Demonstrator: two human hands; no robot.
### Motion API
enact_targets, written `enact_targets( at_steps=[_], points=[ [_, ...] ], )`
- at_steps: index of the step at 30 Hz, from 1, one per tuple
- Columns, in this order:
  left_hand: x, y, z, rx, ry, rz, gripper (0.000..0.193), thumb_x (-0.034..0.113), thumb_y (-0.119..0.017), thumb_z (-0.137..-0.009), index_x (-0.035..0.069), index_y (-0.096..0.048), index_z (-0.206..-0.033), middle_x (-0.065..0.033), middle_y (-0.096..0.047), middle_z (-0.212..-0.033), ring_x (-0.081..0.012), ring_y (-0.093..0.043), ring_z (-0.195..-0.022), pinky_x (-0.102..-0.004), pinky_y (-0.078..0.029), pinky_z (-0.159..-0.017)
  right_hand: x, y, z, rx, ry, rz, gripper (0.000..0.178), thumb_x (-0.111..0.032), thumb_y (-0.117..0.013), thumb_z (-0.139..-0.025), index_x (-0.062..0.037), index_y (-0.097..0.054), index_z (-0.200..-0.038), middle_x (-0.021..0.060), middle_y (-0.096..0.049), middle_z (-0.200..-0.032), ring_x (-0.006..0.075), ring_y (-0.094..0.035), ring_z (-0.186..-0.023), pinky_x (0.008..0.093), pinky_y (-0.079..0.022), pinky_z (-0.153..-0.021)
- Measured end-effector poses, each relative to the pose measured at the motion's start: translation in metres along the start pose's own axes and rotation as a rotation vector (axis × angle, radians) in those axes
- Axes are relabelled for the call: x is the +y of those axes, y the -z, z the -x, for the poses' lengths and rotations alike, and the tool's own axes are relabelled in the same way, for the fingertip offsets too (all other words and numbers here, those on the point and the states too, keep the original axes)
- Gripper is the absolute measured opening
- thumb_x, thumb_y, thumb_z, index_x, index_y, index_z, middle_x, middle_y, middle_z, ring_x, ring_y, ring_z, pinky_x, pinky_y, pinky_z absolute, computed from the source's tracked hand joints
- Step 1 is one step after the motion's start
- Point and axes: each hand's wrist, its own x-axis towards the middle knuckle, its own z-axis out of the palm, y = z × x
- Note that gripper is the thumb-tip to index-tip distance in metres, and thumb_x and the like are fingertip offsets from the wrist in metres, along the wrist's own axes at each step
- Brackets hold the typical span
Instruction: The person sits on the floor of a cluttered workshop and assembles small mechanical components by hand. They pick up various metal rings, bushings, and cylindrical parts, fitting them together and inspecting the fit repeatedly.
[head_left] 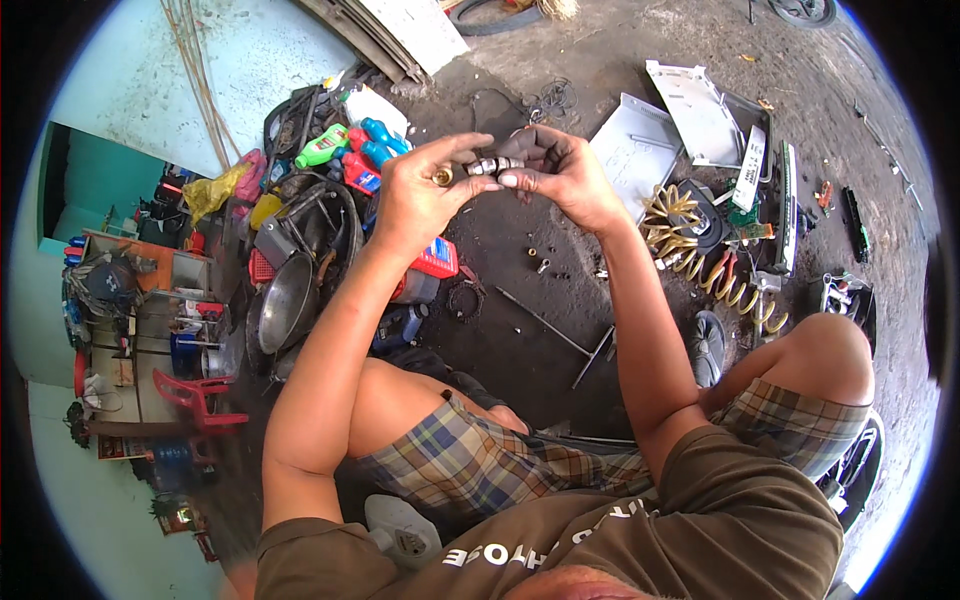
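Both hands are raised in front of me over the dark floor. Between them is a small silver cylindrical metal fitting [484, 167] with stepped rings, lying roughly sideways. My left hand [420, 195] is closed round its left part, and a round brass-coloured end [441, 176] shows at that palm. At the other end, my right hand [562, 178] pinches the fitting with thumb and fingers, which are smeared dark. The fingers hide part of the metal, so its exact kind cannot be told. Below the hands, several small nuts and metal bits [543, 266] are scattered on the floor.
A T-handled wrench [590, 352] lies on the floor before my legs. To the right are a coiled yellow hose [690, 262] and grey metal panels [700, 115]. Plastic bottles [375, 140], a round metal pan [286, 303] and a red plastic chair [195, 395] crowd the left.
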Motion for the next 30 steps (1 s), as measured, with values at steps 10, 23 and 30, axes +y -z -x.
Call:
enact_targets(
  at_steps=[10, 23, 30],
  points=[
    [-0.016, -0.008, 0.004, 0.029, 0.126, 0.317, 0.022, 0.002, -0.086, -0.082, -0.002, -0.073, -0.1, 0.0039, -0.067, -0.078, 0.0007, -0.053, -0.068, -0.0191, -0.043, -0.058, 0.006, -0.003, -0.002, 0.043, 0.114, -0.018, 0.029, -0.003, -0.081, -0.087, 0.001, -0.073, -0.115, 0.0039, -0.074, -0.097, 0.0092, -0.068, -0.085, 0.0255, -0.055, -0.074],
    [-0.016, 0.0, 0.004, -0.066, 0.375, 0.424, 0.017, 0.008, -0.083, -0.087, -0.001, -0.075, -0.099, -0.0002, -0.071, -0.078, 0.0008, -0.047, -0.056, -0.0198, -0.032, -0.048, -0.02, -0.005, 0.001, 0.025, 0.248, 0.477, 0.03, 0.006, -0.076, -0.084, -0.0005, -0.073, -0.113, 0.0064, -0.071, -0.1, 0.0107, -0.071, -0.089, 0.0266, -0.057, -0.077],
    [-0.023, -0.006, 0.007, -0.067, 0.231, 0.418, 0.015, 0.004, -0.081, -0.087, -0.001, -0.074, -0.1, -0.004, -0.074, -0.083, 0.0001, -0.051, -0.057, -0.0188, -0.036, -0.048, -0.011, -0.001, 0.001, -0.006, 0.249, 0.468, 0.031, -0.006, -0.081, -0.085, 0.0008, -0.072, -0.113, 0.008, -0.074, -0.105, 0.01, -0.069, -0.091, 0.0272, -0.056, -0.08]
  ],
)
